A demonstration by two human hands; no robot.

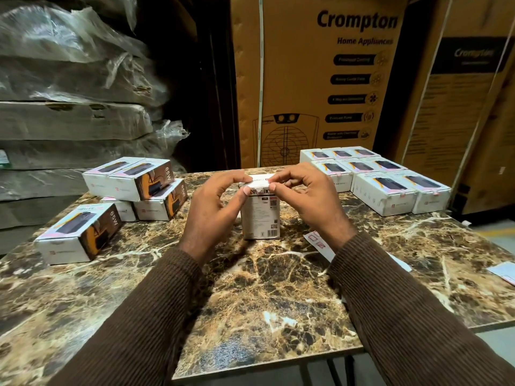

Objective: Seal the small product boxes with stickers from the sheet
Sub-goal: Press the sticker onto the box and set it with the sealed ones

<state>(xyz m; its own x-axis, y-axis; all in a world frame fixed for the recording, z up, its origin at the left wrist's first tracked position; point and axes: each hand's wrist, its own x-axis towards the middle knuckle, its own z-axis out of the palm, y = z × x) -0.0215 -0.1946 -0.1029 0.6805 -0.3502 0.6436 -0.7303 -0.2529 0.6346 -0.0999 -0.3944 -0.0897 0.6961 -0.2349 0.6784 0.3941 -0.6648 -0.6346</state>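
Midway: left hand [214, 207] and right hand [303, 199] fingers pinching upright white cardboard box [260, 215] top; sealed white boxes [384, 188] right of it, loose white-and-orange boxes [133, 188] left.

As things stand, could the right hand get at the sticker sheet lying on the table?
Probably yes. The sticker sheet lies flat just under the right hand and wrist, with nothing on it, but that hand first has to let go of the upright box.

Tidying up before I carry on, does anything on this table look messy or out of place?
Yes. The left boxes lie jumbled, some stacked at angles, unlike the neat right boxes. Sticker sheets sit loose by the right sleeve.
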